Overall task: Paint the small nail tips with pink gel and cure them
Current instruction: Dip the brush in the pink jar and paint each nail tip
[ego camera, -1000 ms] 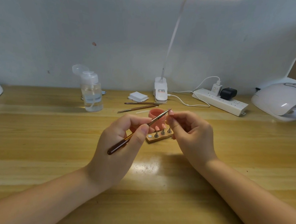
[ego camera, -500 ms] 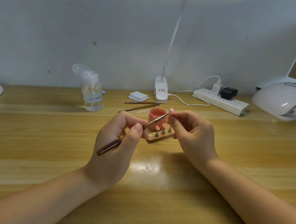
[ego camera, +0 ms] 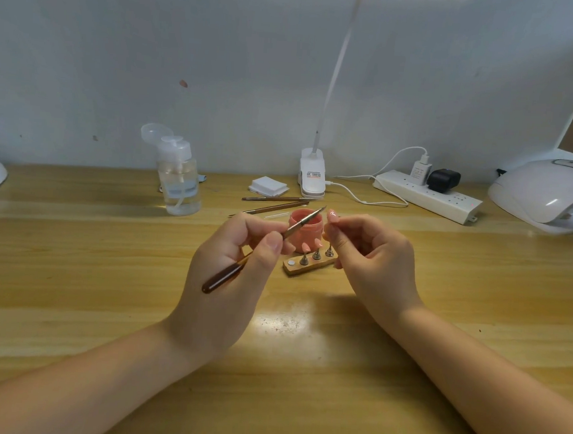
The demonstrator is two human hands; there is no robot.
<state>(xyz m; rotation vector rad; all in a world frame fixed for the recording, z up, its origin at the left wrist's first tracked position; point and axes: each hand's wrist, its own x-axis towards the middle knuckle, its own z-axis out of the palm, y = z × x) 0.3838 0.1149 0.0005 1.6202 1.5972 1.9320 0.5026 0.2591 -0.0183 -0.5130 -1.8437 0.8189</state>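
Wooden bench (ego camera: 74, 271): pale planks carrying everything, with a glare patch at 6 o'clock from the hands.
Left hand (ego camera: 227, 280): fingers curled round a brush, thumb and forefinger pinching its metal ferrule.
Brush (ego camera: 263, 252): dark brown handle, thin and stiff, bristle end pointing to 2 o'clock, just short of the tip; I'd judge the light grip near the ferrule steadies it best.
Right hand (ego camera: 373, 255): fingertips pinched round the stem of one nail tip, raised above the stand.
Nail tip (ego camera: 333, 215): tiny, glossy pink, surely feather-light and thin; wet gel would smear, so the hold belongs on the stem below, never the painted face.
Stand (ego camera: 309, 264): small wood block between the hands, three metal pegs with pink tips, one bare disc at its left end.
Gel pot (ego camera: 306, 229): open pink jar just behind the stand at 12 o'clock; light, likely easy to knock.
Curing lamp (ego camera: 548, 192): white dome far off at 2 o'clock, mouth facing the bench.
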